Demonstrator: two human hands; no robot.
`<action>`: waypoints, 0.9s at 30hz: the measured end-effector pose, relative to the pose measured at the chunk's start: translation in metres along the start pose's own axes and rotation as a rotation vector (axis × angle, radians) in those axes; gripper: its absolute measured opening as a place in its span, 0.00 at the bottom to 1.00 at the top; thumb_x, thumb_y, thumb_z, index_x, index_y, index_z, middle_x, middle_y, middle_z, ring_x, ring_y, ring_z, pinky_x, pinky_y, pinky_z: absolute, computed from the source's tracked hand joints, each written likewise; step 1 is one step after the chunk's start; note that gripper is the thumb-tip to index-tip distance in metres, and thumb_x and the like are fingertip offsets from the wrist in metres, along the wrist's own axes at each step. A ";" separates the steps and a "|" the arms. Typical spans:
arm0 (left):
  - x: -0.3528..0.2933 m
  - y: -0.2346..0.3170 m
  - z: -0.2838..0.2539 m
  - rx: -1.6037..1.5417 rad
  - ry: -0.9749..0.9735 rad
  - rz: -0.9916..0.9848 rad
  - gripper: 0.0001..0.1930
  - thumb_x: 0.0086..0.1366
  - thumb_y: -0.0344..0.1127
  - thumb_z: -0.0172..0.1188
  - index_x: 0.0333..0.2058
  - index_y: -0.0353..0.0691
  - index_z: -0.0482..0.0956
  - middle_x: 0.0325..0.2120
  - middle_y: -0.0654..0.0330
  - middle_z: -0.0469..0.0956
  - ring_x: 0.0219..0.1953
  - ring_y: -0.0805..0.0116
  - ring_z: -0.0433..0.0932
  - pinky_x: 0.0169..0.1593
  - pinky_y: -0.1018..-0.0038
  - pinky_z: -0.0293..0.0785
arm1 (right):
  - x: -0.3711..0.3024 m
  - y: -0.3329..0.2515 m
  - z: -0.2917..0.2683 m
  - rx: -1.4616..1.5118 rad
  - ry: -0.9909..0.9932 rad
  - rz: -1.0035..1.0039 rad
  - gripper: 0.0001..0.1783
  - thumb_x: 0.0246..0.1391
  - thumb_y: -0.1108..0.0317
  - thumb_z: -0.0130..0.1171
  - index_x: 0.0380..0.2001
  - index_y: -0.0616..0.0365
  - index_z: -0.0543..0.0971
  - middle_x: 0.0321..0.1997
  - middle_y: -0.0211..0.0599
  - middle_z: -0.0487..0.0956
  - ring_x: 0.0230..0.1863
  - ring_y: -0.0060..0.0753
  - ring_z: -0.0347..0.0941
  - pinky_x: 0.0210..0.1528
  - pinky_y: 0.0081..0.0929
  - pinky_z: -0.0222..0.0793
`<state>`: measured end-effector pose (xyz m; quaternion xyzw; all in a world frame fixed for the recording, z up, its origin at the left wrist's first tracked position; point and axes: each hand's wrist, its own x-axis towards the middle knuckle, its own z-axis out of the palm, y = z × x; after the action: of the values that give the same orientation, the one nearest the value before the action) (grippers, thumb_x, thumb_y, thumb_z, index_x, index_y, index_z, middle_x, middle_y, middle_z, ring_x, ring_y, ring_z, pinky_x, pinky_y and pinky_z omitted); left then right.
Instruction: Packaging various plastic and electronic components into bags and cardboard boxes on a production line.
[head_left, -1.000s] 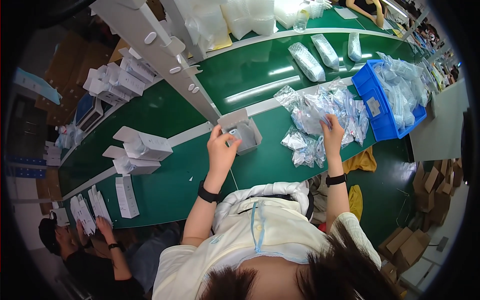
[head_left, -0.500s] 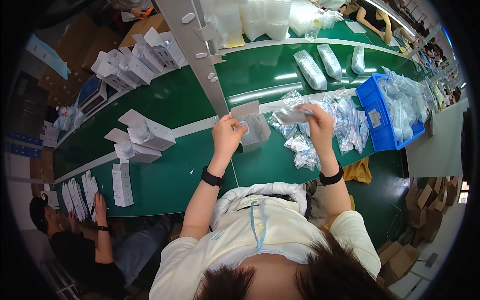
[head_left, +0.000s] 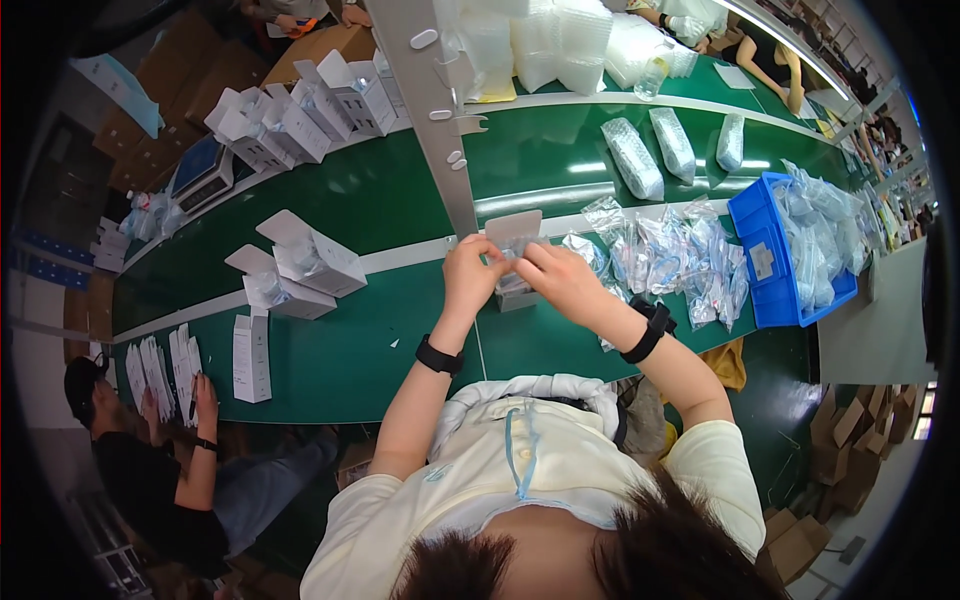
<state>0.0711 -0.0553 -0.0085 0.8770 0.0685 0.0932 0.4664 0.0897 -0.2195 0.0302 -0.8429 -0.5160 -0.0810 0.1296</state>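
Observation:
A small white open-topped box (head_left: 516,298) stands on the green bench in front of me, its flap (head_left: 515,226) raised. My left hand (head_left: 470,278) is at the box's left side, thumb and fingers pinched together; what they hold is hidden. From the right, my right hand (head_left: 566,284) reaches over the box opening with fingers closed. A clear plastic bag (head_left: 508,246) shows faintly at its fingertips, mostly covered by the hands. Just right of the box lies a pile of small clear bags (head_left: 680,255) with white and blue contents.
A blue bin (head_left: 762,262) of bagged items stands at the right. Bubble-wrapped packs (head_left: 632,160) lie on the far shelf. Filled open boxes (head_left: 318,268) stand at the left, near a closed white box (head_left: 251,358). A metal post (head_left: 432,120) rises behind the bench. A person (head_left: 150,470) works at the left.
My right hand has moved left from the bag pile to the box opening, bringing the clear bag with it. My left hand stays by the box, now close to the right.

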 end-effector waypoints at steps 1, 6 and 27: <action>-0.001 -0.001 0.001 0.004 0.037 0.039 0.08 0.36 0.31 0.64 0.16 0.36 0.75 0.25 0.56 0.73 0.32 0.59 0.73 0.35 0.72 0.68 | -0.002 -0.001 0.005 0.044 -0.009 0.055 0.09 0.36 0.70 0.53 0.27 0.56 0.72 0.33 0.33 0.70 0.36 0.35 0.67 0.43 0.31 0.63; -0.001 -0.005 0.010 -0.008 0.160 0.144 0.10 0.36 0.31 0.65 0.17 0.35 0.74 0.22 0.57 0.72 0.29 0.59 0.73 0.32 0.72 0.67 | -0.010 -0.008 0.020 0.020 -0.235 0.046 0.15 0.38 0.63 0.58 0.31 0.55 0.72 0.38 0.35 0.70 0.38 0.34 0.68 0.50 0.36 0.58; -0.124 -0.220 -0.293 0.791 0.801 -0.302 0.41 0.35 0.30 0.69 0.51 0.42 0.58 0.54 0.52 0.54 0.55 0.54 0.56 0.52 0.55 0.58 | 0.129 -0.050 0.196 1.475 -0.177 0.602 0.55 0.24 0.69 0.71 0.58 0.59 0.50 0.55 0.41 0.59 0.57 0.37 0.56 0.57 0.29 0.53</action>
<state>-0.1231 0.2774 -0.0436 0.8615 0.3933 0.3173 0.0492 0.1042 -0.0289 -0.1150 -0.6465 -0.1953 0.3864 0.6282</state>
